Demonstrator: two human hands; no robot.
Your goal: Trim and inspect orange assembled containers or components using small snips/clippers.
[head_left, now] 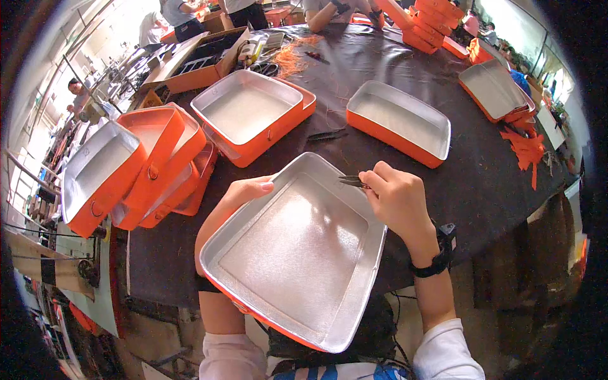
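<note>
My left hand (250, 190) is closed on the far left rim of an orange box-shaped case (297, 253), its thumb over the edge. The case is tilted up in front of me, showing its silver lining. Between the fingers of my right hand (398, 196) is a small pair of dark thread snips (352, 182). Their tips point left, at the inner wall near the far right corner of the case. Whether the blades touch the lining, I cannot tell.
Stacked orange cases (136, 166) lean on the left. More silver-lined cases (253, 107) lie farther back, one alone (400, 120) at centre right. Another dark tool (327, 135) rests on the dark-covered table (481, 196). Orange scraps (524, 152) hang at the right edge. Several people are across the table.
</note>
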